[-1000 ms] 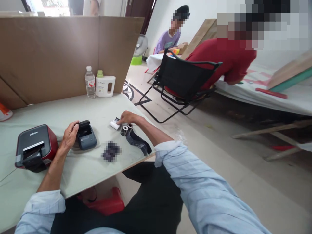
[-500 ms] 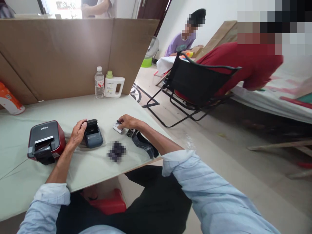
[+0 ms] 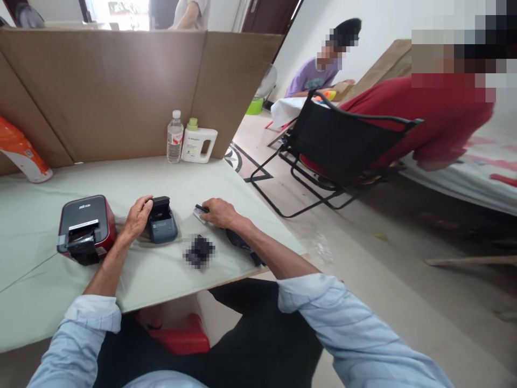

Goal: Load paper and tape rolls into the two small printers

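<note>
A small dark blue-grey printer [image 3: 163, 229] sits on the table with its black lid raised. My left hand [image 3: 138, 217] is closed on the left side of that lid. To the right, my right hand [image 3: 219, 212] has its fingers closed on a small white and black item [image 3: 200, 213] at the table surface. A black strip [image 3: 242, 243] lies partly under my right forearm. Between my arms rests a dark object [image 3: 199, 251], blurred out. On the left stands a larger black and red printer [image 3: 86, 229] with black material at its front slot.
A cardboard screen [image 3: 137, 97] rises behind the table. Before it stand a water bottle [image 3: 175, 137], a white jug [image 3: 199, 144] and an orange bottle [image 3: 25, 153]. Right of the table are a black folding chair [image 3: 347, 143] with a person in red, and another person in purple.
The view has shifted, so the table things appear slightly further right. My right hand now covers more of the small white and black item. My left hand stays at the lid.
</note>
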Demonstrator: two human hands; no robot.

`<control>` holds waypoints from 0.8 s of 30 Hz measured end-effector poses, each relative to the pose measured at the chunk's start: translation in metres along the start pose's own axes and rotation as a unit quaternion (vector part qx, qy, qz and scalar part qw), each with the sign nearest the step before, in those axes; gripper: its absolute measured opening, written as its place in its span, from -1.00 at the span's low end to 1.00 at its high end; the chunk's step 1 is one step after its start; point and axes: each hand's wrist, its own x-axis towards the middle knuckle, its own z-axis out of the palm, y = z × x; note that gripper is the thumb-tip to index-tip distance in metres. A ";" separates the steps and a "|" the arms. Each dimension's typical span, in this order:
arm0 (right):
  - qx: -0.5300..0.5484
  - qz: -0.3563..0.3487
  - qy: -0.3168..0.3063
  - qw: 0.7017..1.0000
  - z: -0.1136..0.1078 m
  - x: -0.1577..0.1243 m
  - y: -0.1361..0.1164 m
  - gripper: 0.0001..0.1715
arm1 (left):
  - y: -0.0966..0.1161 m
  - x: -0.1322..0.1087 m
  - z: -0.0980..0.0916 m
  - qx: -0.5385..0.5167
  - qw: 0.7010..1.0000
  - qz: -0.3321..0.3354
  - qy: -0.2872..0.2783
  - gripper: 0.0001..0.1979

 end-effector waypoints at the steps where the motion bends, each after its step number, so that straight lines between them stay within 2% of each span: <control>1: -0.003 -0.003 0.009 1.000 0.001 -0.003 -0.001 -0.74 | 0.000 0.000 0.000 -0.002 1.000 -0.001 0.000 -0.53; 9: 0.053 -0.050 0.080 0.994 0.012 -0.019 -0.005 -0.84 | -0.001 -0.001 0.000 -0.010 1.000 -0.006 -0.002 -0.54; 13: 0.192 -0.059 0.099 0.975 0.018 -0.018 -0.004 -0.91 | 0.002 -0.001 0.000 -0.002 1.000 -0.010 -0.005 -0.54; 15: 0.314 -0.051 0.077 0.945 0.022 -0.016 -0.004 -0.91 | 0.003 -0.002 -0.001 -0.002 1.000 -0.010 -0.009 -0.52; 17: 0.427 -0.029 0.040 0.903 0.027 -0.014 -0.006 -0.90 | 0.004 -0.002 -0.001 -0.001 1.000 -0.007 -0.013 -0.49; 19: 0.493 -0.002 0.013 0.870 0.034 -0.013 -0.010 -0.91 | 0.005 -0.003 -0.001 0.001 1.000 -0.003 -0.017 -0.48; 21: 0.508 0.019 0.001 0.861 0.041 -0.013 -0.014 -0.91 | 0.004 -0.002 -0.001 0.004 1.000 0.000 -0.016 -0.50; 24: 0.490 0.026 -0.003 0.872 0.050 -0.015 -0.016 -0.91 | 0.002 -0.002 -0.001 0.004 1.000 0.002 -0.012 -0.53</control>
